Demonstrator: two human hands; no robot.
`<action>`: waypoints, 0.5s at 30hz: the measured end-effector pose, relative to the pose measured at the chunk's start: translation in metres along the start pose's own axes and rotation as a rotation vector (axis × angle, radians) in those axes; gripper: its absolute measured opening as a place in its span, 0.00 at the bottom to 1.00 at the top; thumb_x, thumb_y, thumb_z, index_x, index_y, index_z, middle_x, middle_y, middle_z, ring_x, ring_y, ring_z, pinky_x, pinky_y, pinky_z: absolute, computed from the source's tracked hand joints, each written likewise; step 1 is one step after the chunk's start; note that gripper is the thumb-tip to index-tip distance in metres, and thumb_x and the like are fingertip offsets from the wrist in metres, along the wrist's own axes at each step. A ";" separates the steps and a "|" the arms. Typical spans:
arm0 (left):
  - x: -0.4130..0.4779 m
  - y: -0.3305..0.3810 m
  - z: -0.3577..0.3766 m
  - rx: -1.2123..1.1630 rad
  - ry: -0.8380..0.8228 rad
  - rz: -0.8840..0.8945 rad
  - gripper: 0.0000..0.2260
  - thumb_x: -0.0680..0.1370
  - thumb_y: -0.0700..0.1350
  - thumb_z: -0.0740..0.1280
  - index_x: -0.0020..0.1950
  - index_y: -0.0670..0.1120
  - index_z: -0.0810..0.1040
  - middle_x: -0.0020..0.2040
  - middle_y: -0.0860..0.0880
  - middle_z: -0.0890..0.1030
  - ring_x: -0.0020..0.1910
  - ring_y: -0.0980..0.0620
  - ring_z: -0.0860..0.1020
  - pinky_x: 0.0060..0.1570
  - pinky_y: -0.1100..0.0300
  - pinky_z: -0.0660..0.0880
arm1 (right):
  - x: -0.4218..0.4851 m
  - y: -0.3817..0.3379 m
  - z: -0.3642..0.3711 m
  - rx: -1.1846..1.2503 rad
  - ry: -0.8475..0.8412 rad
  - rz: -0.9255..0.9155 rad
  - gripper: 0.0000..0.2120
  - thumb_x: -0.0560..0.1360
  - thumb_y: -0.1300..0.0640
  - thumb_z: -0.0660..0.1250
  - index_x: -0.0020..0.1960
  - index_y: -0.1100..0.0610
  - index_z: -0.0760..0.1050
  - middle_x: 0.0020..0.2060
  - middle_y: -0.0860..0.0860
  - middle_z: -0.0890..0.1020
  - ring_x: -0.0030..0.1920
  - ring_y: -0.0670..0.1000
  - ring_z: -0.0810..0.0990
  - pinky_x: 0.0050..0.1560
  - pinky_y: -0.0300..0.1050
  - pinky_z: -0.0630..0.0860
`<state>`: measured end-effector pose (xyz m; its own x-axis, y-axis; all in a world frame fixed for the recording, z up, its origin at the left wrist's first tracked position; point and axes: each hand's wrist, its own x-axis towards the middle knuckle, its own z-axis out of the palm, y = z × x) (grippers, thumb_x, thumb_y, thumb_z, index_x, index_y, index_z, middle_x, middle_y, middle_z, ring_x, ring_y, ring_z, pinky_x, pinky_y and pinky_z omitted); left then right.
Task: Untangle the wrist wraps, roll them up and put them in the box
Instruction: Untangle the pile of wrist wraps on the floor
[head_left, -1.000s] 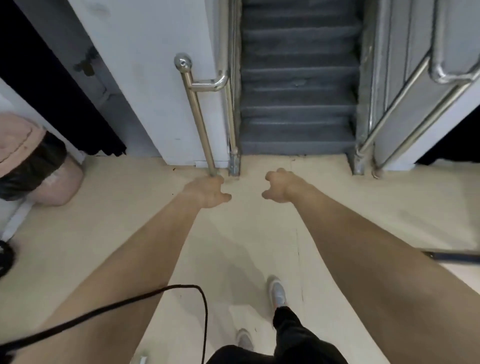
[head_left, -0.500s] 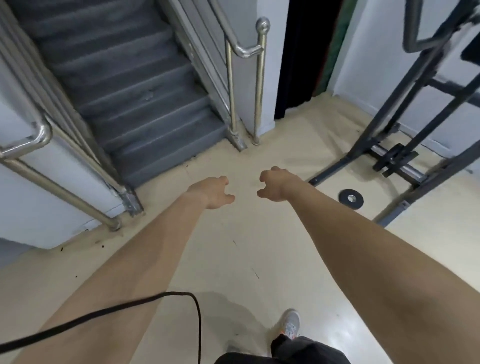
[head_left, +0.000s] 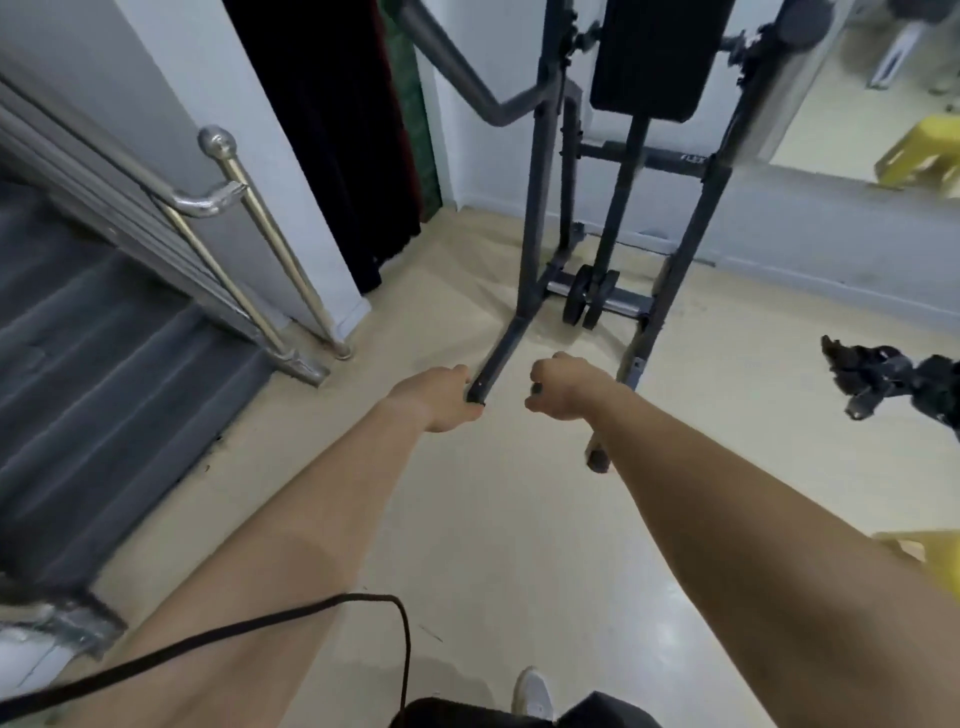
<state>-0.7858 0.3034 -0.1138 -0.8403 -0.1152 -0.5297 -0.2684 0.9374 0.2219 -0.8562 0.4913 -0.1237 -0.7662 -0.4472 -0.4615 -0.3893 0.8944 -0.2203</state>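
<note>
Both my arms reach forward over the beige floor. My left hand (head_left: 441, 397) and my right hand (head_left: 563, 387) hang with loosely curled fingers and hold nothing. They are about a hand's width apart, in front of the foot of a black metal gym rack (head_left: 535, 249). A dark tangled shape (head_left: 878, 371) juts in at the right edge; I cannot tell whether it is the wrist wraps. A yellow box corner (head_left: 930, 553) shows at the right edge behind my right forearm.
A grey staircase (head_left: 104, 374) with a steel handrail (head_left: 249, 208) lies to the left. Black weight plates (head_left: 589, 296) sit at the rack's base. A dark curtain (head_left: 332, 130) hangs behind. A black cable (head_left: 260, 621) crosses my left forearm. My shoe (head_left: 532, 693) is below.
The view has swung right, from the staircase to the gym rack. Both hands stay out in front, empty, in the same pose.
</note>
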 end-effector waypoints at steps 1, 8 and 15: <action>0.016 0.021 -0.004 0.015 -0.002 0.027 0.28 0.81 0.58 0.65 0.79 0.50 0.64 0.72 0.47 0.74 0.66 0.45 0.76 0.63 0.51 0.74 | 0.003 0.023 -0.005 0.015 0.006 0.034 0.20 0.80 0.46 0.65 0.67 0.55 0.74 0.63 0.57 0.74 0.56 0.59 0.74 0.60 0.54 0.76; 0.115 0.167 -0.018 0.178 -0.090 0.231 0.26 0.81 0.57 0.65 0.77 0.49 0.67 0.70 0.46 0.76 0.65 0.44 0.77 0.63 0.49 0.75 | 0.008 0.173 -0.032 0.164 0.027 0.276 0.22 0.79 0.45 0.66 0.68 0.55 0.74 0.65 0.58 0.74 0.62 0.60 0.76 0.62 0.57 0.76; 0.200 0.330 -0.020 0.305 -0.170 0.506 0.27 0.82 0.55 0.64 0.80 0.49 0.64 0.73 0.45 0.74 0.67 0.43 0.76 0.64 0.49 0.75 | -0.004 0.313 -0.058 0.320 0.101 0.536 0.25 0.79 0.46 0.65 0.74 0.55 0.70 0.70 0.57 0.71 0.68 0.60 0.72 0.65 0.56 0.74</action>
<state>-1.0520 0.5833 -0.1301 -0.7347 0.3991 -0.5485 0.3119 0.9168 0.2493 -1.0043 0.7722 -0.1411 -0.8629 0.0792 -0.4991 0.2225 0.9463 -0.2345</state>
